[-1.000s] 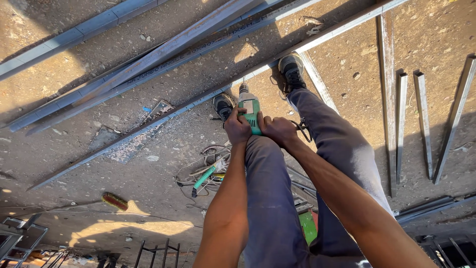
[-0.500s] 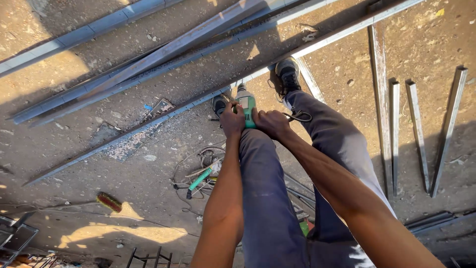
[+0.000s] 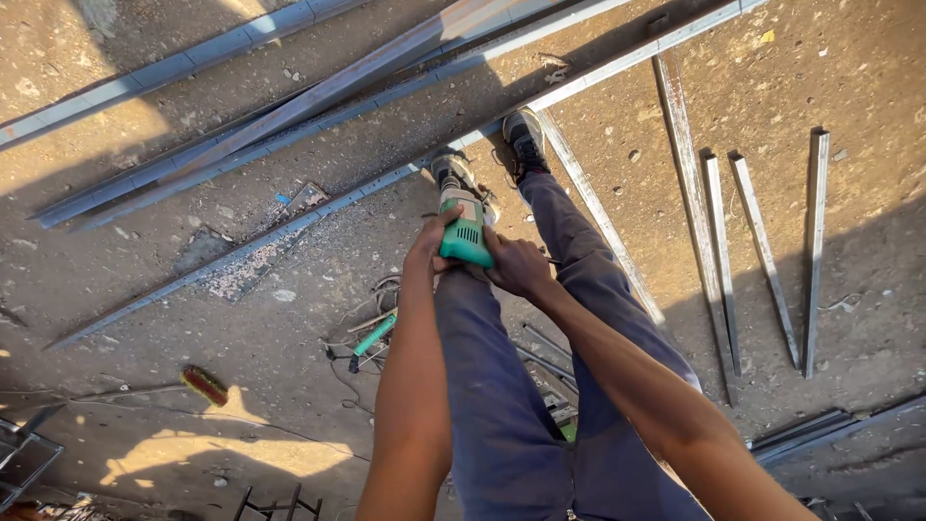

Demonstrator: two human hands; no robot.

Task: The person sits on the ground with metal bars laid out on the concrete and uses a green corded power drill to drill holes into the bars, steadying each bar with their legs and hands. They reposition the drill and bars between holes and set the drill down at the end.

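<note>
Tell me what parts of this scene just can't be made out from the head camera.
- Working end of the green power tool: hidden behind the tool's body and the left hand and right hand.
- Where the tool meets the long steel bar: blocked by the tool and the shoes.
- Metal frame at the bottom: cut off by the picture edge.
- Tangle beside the green-handled tool on the ground: too small to identify.

Bare forearms; blue-grey work trousers [image 3: 502, 405]; dark, dusty lace-up shoes [image 3: 526, 140].
</note>
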